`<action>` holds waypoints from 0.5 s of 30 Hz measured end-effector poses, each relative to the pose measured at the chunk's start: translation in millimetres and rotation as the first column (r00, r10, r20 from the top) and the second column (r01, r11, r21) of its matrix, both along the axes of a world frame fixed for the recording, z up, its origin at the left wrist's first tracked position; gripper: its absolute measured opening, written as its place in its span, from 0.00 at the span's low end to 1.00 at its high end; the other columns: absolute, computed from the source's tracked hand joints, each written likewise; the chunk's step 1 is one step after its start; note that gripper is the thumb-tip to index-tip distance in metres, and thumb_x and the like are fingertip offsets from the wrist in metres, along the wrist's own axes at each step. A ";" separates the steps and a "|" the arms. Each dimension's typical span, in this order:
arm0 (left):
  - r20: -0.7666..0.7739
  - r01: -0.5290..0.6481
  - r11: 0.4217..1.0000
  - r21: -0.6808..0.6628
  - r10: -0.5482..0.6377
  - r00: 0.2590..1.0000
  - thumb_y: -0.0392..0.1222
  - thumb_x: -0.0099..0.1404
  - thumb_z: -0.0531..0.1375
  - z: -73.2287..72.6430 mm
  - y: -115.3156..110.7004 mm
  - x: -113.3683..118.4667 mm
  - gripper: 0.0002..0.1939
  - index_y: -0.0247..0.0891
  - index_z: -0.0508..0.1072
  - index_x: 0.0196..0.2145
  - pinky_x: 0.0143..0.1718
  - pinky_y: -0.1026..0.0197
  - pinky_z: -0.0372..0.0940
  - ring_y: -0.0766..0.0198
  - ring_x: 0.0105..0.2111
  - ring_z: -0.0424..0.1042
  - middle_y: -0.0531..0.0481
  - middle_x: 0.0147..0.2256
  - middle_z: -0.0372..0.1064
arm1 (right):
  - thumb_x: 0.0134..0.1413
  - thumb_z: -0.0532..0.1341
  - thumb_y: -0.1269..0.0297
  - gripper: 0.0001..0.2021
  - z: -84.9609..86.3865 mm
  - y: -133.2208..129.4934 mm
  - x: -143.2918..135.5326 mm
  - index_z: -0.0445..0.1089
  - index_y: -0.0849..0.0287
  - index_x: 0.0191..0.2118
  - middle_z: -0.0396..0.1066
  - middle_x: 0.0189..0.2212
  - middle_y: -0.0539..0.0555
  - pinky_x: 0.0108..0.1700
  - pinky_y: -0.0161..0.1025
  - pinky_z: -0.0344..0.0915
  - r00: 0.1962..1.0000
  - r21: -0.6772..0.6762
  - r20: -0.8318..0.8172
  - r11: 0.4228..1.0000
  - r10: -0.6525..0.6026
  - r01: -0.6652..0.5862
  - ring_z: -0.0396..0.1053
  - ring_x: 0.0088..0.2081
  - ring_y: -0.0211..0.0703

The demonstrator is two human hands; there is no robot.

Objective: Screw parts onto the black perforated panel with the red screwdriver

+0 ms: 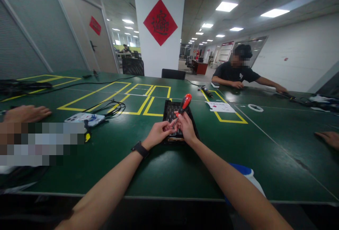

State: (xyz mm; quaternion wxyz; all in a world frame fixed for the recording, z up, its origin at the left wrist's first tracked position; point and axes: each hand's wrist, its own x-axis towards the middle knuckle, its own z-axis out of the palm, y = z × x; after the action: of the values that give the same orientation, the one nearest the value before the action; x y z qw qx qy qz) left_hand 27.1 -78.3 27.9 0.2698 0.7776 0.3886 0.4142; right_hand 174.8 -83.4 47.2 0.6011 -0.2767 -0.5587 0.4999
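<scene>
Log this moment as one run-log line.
Right hand: holds red-and-black screwdriver, tilted, handle up | Left hand: fingers close to its tip, contact unclear | Black tray: on green table, beneath hands

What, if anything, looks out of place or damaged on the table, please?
A dark, ragged mark along a seam of the green table, at right, could be wear or staining. The white paper lies askew across a yellow tape outline.
</scene>
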 end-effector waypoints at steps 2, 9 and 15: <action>-0.013 0.006 1.000 0.011 -0.005 1.000 0.52 0.55 0.58 -0.7 0.7 -0.8 0.18 0.31 0.68 0.24 0.23 0.69 0.50 0.73 0.21 0.53 0.57 0.19 0.56 | 0.55 0.52 0.57 0.13 0.1 0.1 0.2 0.61 0.57 0.43 0.68 0.21 0.47 0.20 0.29 0.59 1.000 0.003 0.001 1.000 0.009 -0.009 0.61 0.16 0.30; -0.027 0.087 0.996 0.012 -0.087 0.996 0.48 0.59 0.54 0.5 0.4 -2.1 0.16 0.31 0.73 0.30 0.26 0.68 0.54 0.71 0.23 0.59 0.53 0.23 0.66 | 0.55 0.51 0.57 0.15 -1.2 3.4 0.8 0.61 0.58 0.45 0.68 0.22 0.47 0.20 0.30 0.60 0.999 -0.018 0.000 0.998 0.054 -0.054 0.60 0.16 0.30; 0.040 0.068 0.998 0.003 -0.068 0.997 0.49 0.57 0.57 5.4 -4.2 0.5 0.15 0.33 0.69 0.32 0.24 0.69 0.54 0.72 0.21 0.57 0.56 0.21 0.61 | 0.55 0.52 0.57 0.14 -1.4 2.1 0.4 0.61 0.57 0.44 0.67 0.22 0.46 0.21 0.29 0.59 1.000 0.000 -0.025 1.000 0.014 -0.014 0.60 0.17 0.29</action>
State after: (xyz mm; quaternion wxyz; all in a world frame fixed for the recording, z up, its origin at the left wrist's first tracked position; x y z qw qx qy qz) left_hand 27.6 -82.5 33.4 0.2908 0.7821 0.3561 0.4207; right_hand 175.2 -81.4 45.9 0.6045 -0.2668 -0.5531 0.5074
